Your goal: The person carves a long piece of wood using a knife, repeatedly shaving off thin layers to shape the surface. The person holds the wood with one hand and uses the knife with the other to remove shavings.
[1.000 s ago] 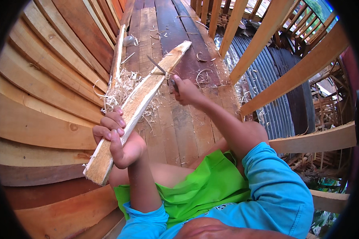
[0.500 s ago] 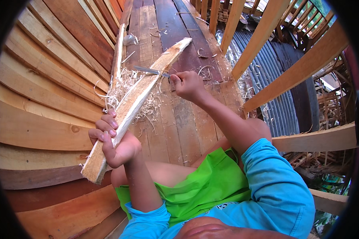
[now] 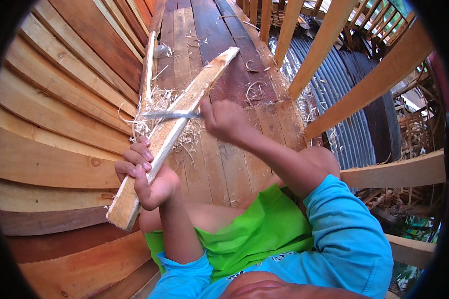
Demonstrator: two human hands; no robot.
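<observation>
A long, pale strip of wood (image 3: 192, 92) slants away from me, its far end up and to the right. My left hand (image 3: 147, 172) is wrapped around its near part. My right hand (image 3: 225, 119) is closed round the handle of a knife (image 3: 167, 114), and the handle itself is hidden by my fingers. The blade lies crosswise over the middle of the strip, pointing left, somewhat blurred. Curled wood shavings (image 3: 187, 135) are heaped on the floor beneath and beside the strip.
A wall of overlapping boards (image 3: 60, 134) rises close on my left. Wooden railing slats (image 3: 324, 50) stand on the right, with a corrugated metal roof (image 3: 344, 99) beyond. Another pale wood strip (image 3: 149, 65) leans by the wall on the plank floor (image 3: 229, 159).
My right hand and the knife have moved down the strip toward my left hand. The strip's near end has shifted slightly to the right, still held in my left hand.
</observation>
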